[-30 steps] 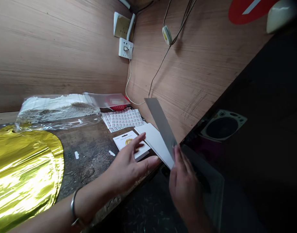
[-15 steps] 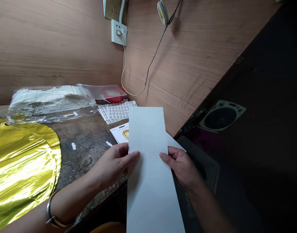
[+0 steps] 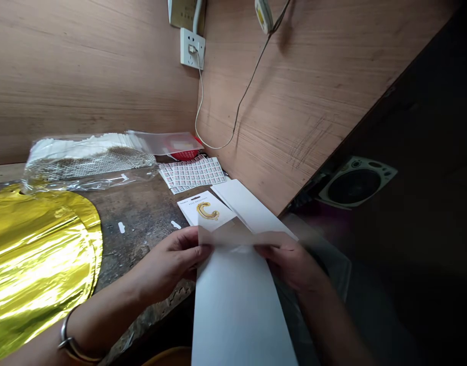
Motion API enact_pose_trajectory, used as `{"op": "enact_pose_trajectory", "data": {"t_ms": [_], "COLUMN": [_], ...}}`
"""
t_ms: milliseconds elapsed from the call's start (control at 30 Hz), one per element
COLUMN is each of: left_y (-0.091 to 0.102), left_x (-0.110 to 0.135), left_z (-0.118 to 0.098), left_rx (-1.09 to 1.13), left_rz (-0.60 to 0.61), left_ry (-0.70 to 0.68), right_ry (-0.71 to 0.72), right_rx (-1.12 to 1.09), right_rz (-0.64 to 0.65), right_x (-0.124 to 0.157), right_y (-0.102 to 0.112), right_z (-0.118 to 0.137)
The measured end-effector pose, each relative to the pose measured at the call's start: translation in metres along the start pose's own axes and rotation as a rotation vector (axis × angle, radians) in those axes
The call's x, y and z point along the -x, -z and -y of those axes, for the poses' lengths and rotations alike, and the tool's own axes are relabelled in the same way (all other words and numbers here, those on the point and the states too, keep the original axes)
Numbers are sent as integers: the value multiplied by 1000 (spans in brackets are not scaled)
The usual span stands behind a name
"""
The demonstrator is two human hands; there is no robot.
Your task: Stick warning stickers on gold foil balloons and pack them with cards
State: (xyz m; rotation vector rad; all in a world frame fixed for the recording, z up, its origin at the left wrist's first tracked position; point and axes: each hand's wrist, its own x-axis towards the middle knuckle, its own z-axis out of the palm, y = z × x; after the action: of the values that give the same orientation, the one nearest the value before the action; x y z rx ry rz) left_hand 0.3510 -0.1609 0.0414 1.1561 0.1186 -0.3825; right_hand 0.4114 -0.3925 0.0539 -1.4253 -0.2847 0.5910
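Note:
A long white card (image 3: 241, 305) is between my two hands, its near part hanging down toward me. The far part is smeared by motion and bends at the level of my fingers. My left hand (image 3: 182, 256) pinches the card's left edge, thumb on top. My right hand (image 3: 286, 256), somewhat blurred, grips the right edge. Just beyond lies a printed foil balloon card (image 3: 206, 209) with a gold letter C on it. Another white card (image 3: 252, 203) rests on the table beside it, partly behind my right hand.
Gold foil balloons (image 3: 46, 254) cover the table's left side. Behind them lies a clear plastic bag (image 3: 88, 157) of white material. Sticker sheets (image 3: 195, 173) and a red basket (image 3: 185, 154) sit near the corner. A cable (image 3: 239, 107) hangs from the wall socket (image 3: 192, 49).
The white card's far part, flat and upright before, has folded at my fingers and is blurred. The printed balloon card and the white card behind it now show more fully.

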Motion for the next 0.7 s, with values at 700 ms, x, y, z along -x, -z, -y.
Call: {"op": "enact_pose_trajectory", "data": {"t_ms": [700], "left_y": [-14], "left_x": [3], "left_z": [0], "left_rx": [-452], "left_rz": [11], "left_ry": [-176], "right_ry": [99], "right_rx": [456], "right_rz": [-73], "right_x": [13], "right_y": [-14], "right_z": [0]}}
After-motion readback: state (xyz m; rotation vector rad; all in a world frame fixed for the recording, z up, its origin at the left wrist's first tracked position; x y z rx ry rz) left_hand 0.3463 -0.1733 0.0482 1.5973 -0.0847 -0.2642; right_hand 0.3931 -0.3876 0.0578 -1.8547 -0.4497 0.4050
